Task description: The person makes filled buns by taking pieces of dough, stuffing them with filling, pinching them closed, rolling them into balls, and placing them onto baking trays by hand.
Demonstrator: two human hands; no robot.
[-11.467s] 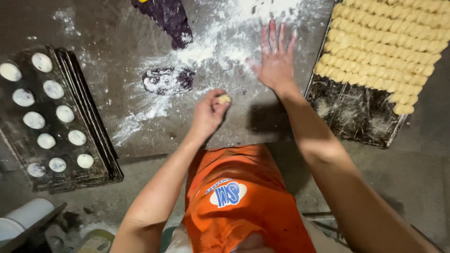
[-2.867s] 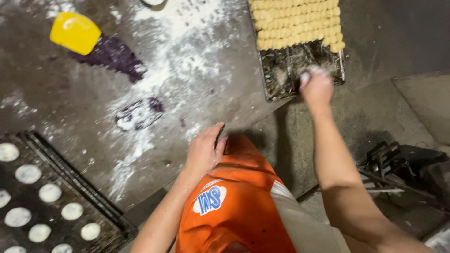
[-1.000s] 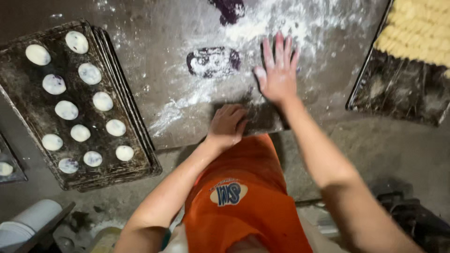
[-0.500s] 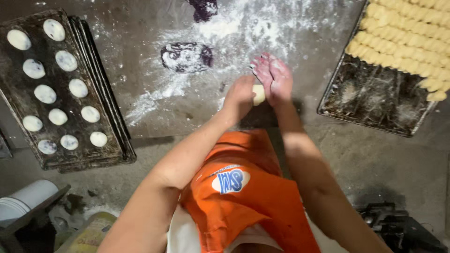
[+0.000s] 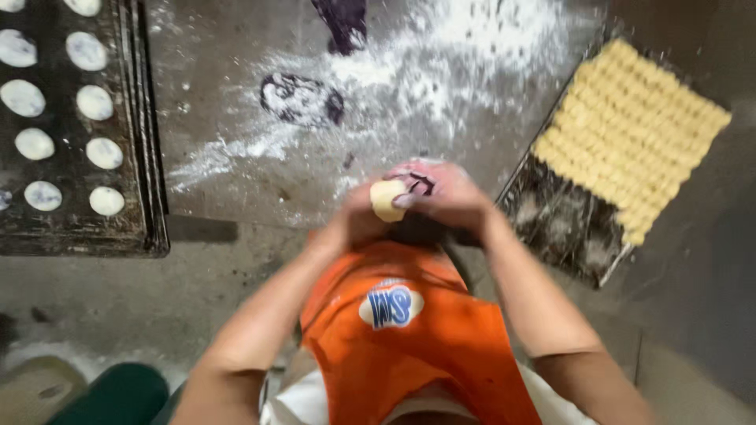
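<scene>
A dark, scuffed worktop (image 5: 236, 118) dusted with a wide scatter of white flour (image 5: 441, 71) is filling the view, with a black baking tray (image 5: 146, 228) of pale round dough discs (image 5: 104, 153) sitting at the left and a second tray (image 5: 567, 236) at the right, partly covered by tight rows of yellowish dough pieces (image 5: 630, 142). Just above the front edge of the worktop, over an orange apron (image 5: 409, 338), the person is holding a small pale ball of dough (image 5: 386, 200) between both hands. The left hand (image 5: 358, 224) is cupping it from below and behind, while the right hand (image 5: 441, 193) is curling over it from the right with floury fingertips (image 5: 405, 201) pressing on its top; both hands are half closed around the ball rather than clenched. The dough is looking soft, light and easily dented, probably a little tacky where the flour is thin, so it is best held gently around its sides in cupped palms rather than pinched. A dark purple smear (image 5: 303, 98) is lying in the flour beyond the hands.
</scene>
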